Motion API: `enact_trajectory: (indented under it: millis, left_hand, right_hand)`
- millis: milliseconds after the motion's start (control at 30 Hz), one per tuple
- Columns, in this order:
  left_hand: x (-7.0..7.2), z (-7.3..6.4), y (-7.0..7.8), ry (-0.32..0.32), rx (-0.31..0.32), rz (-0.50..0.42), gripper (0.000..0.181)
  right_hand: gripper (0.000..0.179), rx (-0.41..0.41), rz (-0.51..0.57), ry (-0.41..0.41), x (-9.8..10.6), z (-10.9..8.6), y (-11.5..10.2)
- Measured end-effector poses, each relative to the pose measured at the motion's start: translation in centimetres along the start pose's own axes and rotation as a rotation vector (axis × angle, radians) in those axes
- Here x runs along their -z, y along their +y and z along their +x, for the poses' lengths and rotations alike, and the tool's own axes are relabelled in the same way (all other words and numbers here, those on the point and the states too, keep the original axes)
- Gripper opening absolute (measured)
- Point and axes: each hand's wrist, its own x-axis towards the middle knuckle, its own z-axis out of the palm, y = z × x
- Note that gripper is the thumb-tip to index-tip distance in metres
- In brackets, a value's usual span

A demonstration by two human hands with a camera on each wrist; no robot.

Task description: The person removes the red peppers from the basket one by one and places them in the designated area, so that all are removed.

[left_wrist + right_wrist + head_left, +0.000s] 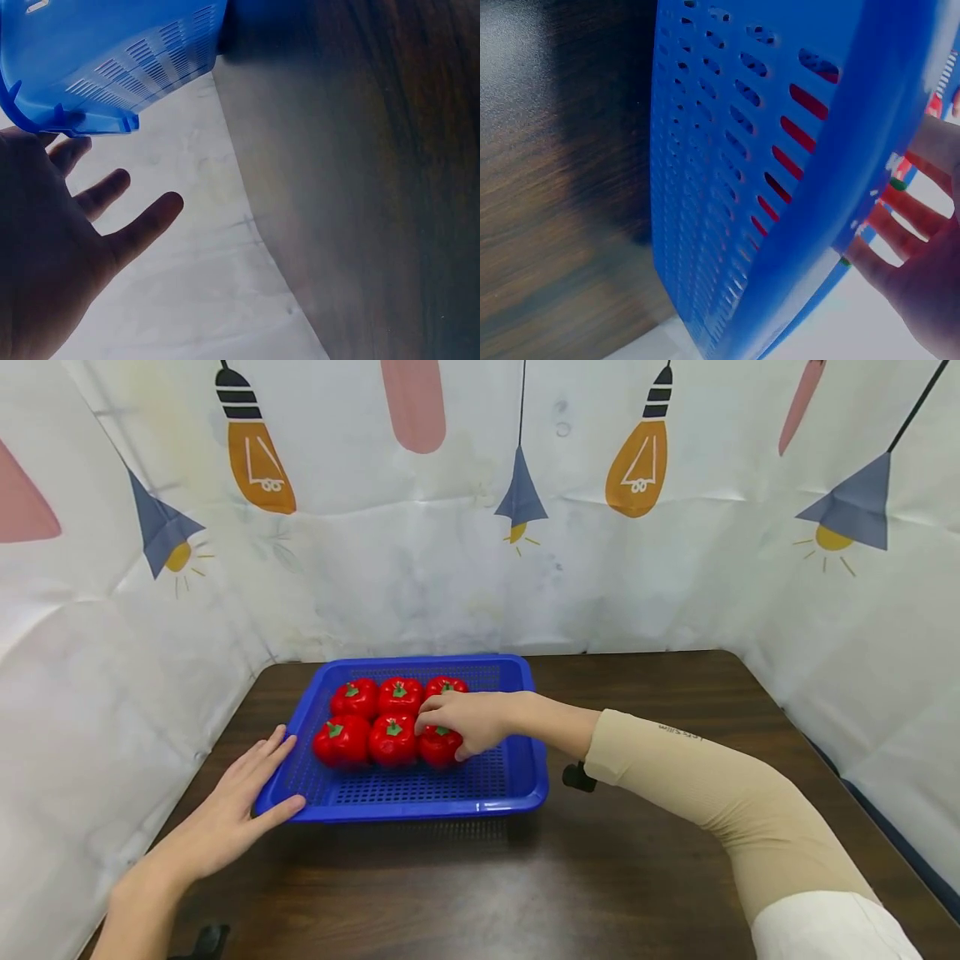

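A blue plastic basket (420, 810) with slotted walls sits on the table, holding several red bell peppers (393, 740) with green stems, set in two rows. My right hand (474, 720) reaches over the basket's right side and grips the front right pepper (437, 748), its fingers and thumb around it. In the right wrist view that hand (919, 232) shows beyond the basket rim (832, 187), which mostly hides the peppers. My left hand (238, 800) rests with spread, straight fingers on the basket's left rim. The left wrist view shows the same hand (67, 225) beside the basket wall (142, 60).
The dark wooden table (525, 893) extends in front of the basket and to its right. White cloth (420, 577) printed with lamps and bulbs encloses the back and both sides. A small black object (578, 777) shows below the right wrist.
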Motion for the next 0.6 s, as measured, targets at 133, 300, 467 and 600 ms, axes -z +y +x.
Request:
enact_trajectory:
  millis: [133, 300, 467, 600]
  left_hand:
    - [0.0, -0.1, -0.2, 0.004, -0.001, -0.009, 0.081]
    - [-0.1, -0.1, -0.1, 0.002, 0.002, -0.016, 0.081]
    - [-0.1, -0.1, 0.0, -0.001, 0.000, -0.014, 0.081]
    - [-0.1, -0.1, 0.0, -0.005, 0.006, -0.021, 0.081]
  right_hand:
    - [0.058, 0.004, -0.020, -0.011, 0.1, 0.4, -0.1]
    - [0.060, -0.010, -0.051, -0.045, 0.3, 0.6, -0.2]
    - [0.060, -0.031, -0.070, -0.085, 0.7, 0.8, -0.3]
    - [0.059, -0.051, -0.083, -0.123, 1.1, 1.0, -0.5]
